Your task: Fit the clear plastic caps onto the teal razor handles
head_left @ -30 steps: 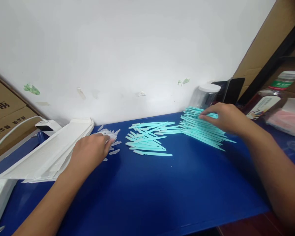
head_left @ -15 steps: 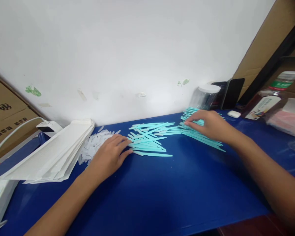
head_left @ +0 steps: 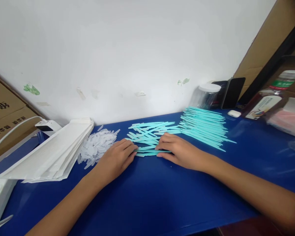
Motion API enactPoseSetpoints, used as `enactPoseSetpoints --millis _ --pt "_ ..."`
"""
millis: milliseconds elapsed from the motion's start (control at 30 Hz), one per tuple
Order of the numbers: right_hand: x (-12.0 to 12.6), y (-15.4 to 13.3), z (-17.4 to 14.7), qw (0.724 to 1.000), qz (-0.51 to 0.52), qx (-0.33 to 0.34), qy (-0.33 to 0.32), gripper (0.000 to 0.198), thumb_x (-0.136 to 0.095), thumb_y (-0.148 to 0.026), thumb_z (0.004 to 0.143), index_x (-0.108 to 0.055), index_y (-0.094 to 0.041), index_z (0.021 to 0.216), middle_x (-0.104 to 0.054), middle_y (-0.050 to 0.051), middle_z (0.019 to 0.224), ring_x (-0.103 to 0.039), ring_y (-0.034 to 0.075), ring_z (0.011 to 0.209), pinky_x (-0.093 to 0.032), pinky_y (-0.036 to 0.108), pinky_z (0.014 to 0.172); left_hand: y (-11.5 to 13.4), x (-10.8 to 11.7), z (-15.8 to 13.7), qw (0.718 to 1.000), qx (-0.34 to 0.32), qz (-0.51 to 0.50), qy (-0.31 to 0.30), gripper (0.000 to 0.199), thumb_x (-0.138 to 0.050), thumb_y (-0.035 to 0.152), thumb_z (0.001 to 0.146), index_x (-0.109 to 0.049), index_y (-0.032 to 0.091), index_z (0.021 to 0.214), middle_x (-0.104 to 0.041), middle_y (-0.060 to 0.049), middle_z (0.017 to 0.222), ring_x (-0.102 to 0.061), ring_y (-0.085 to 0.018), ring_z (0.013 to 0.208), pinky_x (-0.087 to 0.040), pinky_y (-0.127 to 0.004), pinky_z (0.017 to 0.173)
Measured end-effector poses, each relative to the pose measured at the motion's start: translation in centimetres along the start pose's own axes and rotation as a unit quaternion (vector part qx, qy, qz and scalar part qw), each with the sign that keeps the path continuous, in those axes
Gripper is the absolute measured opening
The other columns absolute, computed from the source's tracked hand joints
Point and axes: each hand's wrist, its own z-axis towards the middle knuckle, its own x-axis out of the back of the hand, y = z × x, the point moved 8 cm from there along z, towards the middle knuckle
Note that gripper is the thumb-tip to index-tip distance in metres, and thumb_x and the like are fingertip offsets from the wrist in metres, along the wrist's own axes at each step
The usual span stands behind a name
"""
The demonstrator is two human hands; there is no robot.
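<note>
My left hand (head_left: 118,156) is closed in a pinch at the left end of a slim turquoise eyebrow razor (head_left: 147,151) at the front of a loose pile. At the razor's other end, my right hand (head_left: 178,150) pinches it between thumb and fingers. Behind both hands lies the criss-crossed pile of turquoise razors (head_left: 149,129). To the right, more razors are laid side by side in a neat row (head_left: 204,127). Small translucent white blade caps (head_left: 97,146) are heaped beside my left hand. Fingers hide the ends of the held razor.
White padded envelopes (head_left: 56,150) are stacked at the left, near a white charging device (head_left: 48,127) with a cable. At the back right stand a lidded clear jar (head_left: 206,96), a dark phone (head_left: 233,93) and a bottle (head_left: 267,98). A white earbud case (head_left: 234,113) lies on the blue table (head_left: 157,196).
My right hand has moved left from the neat row to the loose pile's front and pinches a razor there. The row is now uncovered. My left hand has closed on the razor's end.
</note>
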Motion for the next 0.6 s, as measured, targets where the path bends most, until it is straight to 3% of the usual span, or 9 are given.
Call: enactPoseSetpoints --millis 200,500,600 --pt "0.5 0.6 0.0 1.000 0.009 -0.022 -0.013 0.018 -0.062 -0.030 0.107 -0.074 -0.017 0.111 -0.071 0.010 0.103 -0.064 0.025 0.097 -0.051 0.038 0.085 1.1 -0.2 0.2 0.999 0.012 -0.042 -0.022 0.018 -0.051 0.024 0.110 -0.067 0.019 0.115 -0.069 -0.008 0.108 -0.065 -0.022 0.099 -0.055 -0.038 0.089" --pt "0.2 0.7 -0.2 0.998 -0.028 -0.036 -0.031 0.019 -0.059 -0.034 0.108 -0.068 -0.018 0.107 -0.068 0.011 0.105 -0.062 0.026 0.097 -0.049 0.038 0.083 1.5 -0.5 0.3 0.998 0.029 -0.050 -0.029 0.013 -0.049 0.024 0.111 -0.061 0.020 0.109 -0.067 -0.006 0.105 -0.062 -0.022 0.094 -0.052 -0.035 0.084" --pt "0.0 0.7 -0.1 0.997 -0.060 -0.040 -0.041 0.022 -0.054 -0.034 0.110 -0.067 -0.017 0.103 -0.067 0.012 0.104 -0.060 0.027 0.096 -0.048 0.039 0.084 1.7 -0.6 0.2 0.998 0.026 -0.055 -0.027 0.015 -0.050 0.028 0.112 -0.062 0.020 0.115 -0.067 -0.006 0.106 -0.063 -0.022 0.096 -0.051 -0.036 0.085"
